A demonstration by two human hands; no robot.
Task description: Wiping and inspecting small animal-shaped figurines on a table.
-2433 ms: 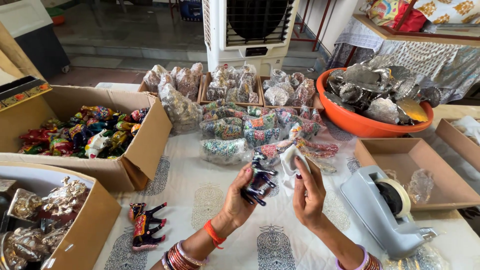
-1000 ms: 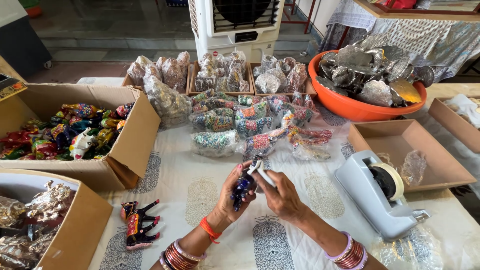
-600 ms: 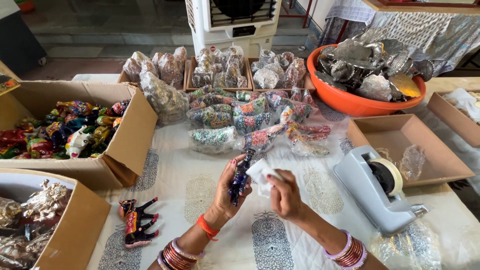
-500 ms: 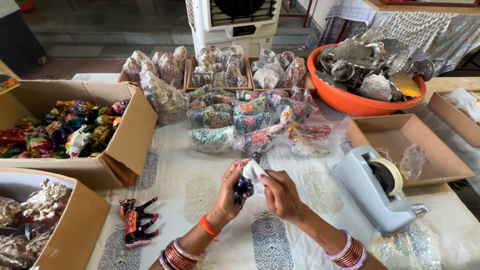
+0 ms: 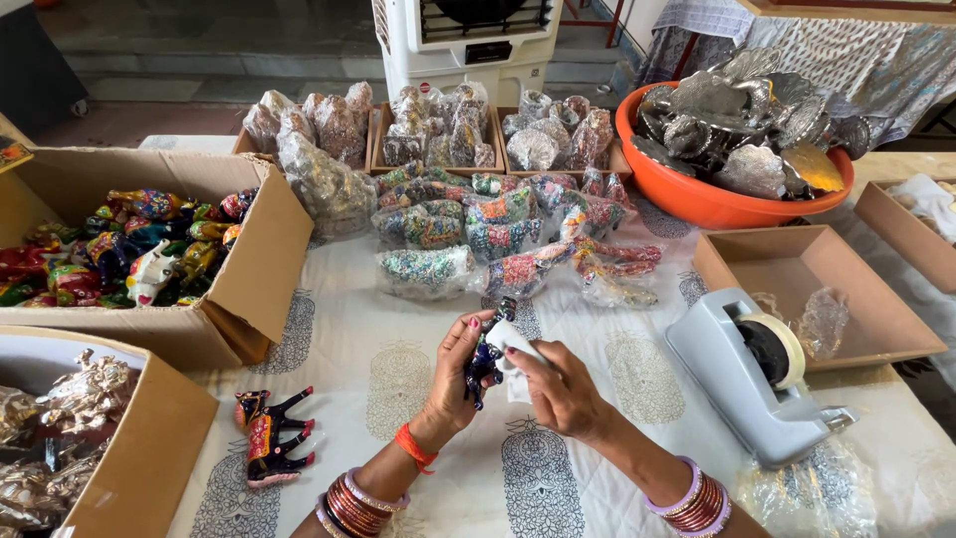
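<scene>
Seen from above, two bare hands meet over a white table (image 5: pixel 398 379) covered by a cloth printed with pale motifs. The left hand (image 5: pixel 460 371), with red bangles and an orange thread at the wrist, curls its fingers around a small dark blue painted figurine (image 5: pixel 487 357), held just below the centre of the view. The right hand (image 5: pixel 560 391), also wearing bangles, pinches a piece of white wrapping (image 5: pixel 511 344) against the figurine, fingers pressed together on it. At about 8 o'clock from the hands, a black and red painted horse figurine (image 5: pixel 267 434) lies on its side on the cloth, well apart from them. At 9 to 10 o'clock an open cardboard box (image 5: pixel 254 269) holds many bright painted figurines, and at the lower left corner another cardboard box (image 5: pixel 149 458) holds figurines wrapped in clear plastic with a golden look. At 12 o'clock, just beyond the hands, lie several clear bags of patterned figurines (image 5: pixel 468 224), and behind them shallow trays of more wrapped pieces (image 5: pixel 428 130). At 1 to 2 o'clock stands an orange tub (image 5: pixel 697 199) heaped with silver-coloured items. At 3 o'clock a grey tape dispenser (image 5: pixel 747 374) sits near the hands, beside a shallow empty-looking cardboard tray (image 5: pixel 856 309) holding one small clear-wrapped item. A white air cooler (image 5: pixel 468 40) stands at the far edge.
</scene>
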